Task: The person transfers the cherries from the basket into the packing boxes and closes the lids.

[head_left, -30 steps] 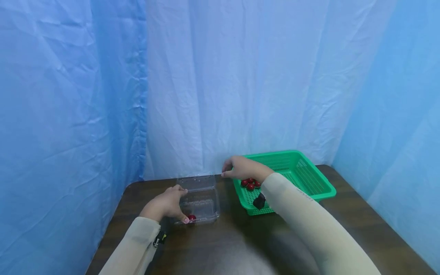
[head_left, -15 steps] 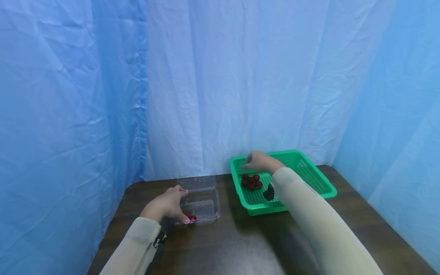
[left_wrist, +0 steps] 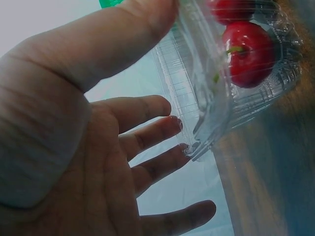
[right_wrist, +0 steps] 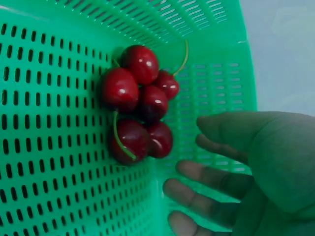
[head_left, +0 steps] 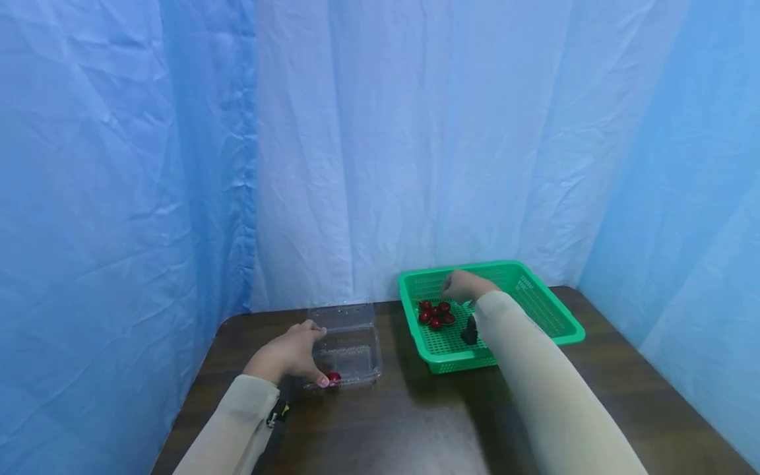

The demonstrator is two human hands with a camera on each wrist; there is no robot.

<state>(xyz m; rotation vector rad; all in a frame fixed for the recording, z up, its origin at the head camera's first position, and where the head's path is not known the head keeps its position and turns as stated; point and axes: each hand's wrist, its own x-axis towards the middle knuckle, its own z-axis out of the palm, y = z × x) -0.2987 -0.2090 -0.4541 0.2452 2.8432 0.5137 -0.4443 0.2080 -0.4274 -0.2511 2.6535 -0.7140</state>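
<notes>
At the left side of a clear plastic box [head_left: 379, 359], my left hand [head_left: 287, 353] rests with thumb and fingers spread along it. The left wrist view shows straight, parted fingertips touching the box's edge and the thumb over its rim. Two red cherries [left_wrist: 250, 55] lie inside; from above, my thumb partly hides the one cherry [head_left: 334, 378] that shows. My right hand [head_left: 468, 287] is over the green basket [head_left: 564, 339], beside a cluster of cherries [head_left: 436, 322]. Its fingers are parted and hold nothing; in the right wrist view they are close to the cherries [right_wrist: 120, 89], some with stems.
The box's clear lid [head_left: 341, 316] stands folded back behind it. Both containers sit on a dark wooden table [head_left: 386, 429], the basket at the back right. Blue curtains [head_left: 380, 145] hang behind and at both sides. A small black device [head_left: 470, 331] hangs at my right wrist.
My right hand has moved right from the gap between box and basket to over the basket, bringing more of the cherries into sight. The left hand stays at the box.
</notes>
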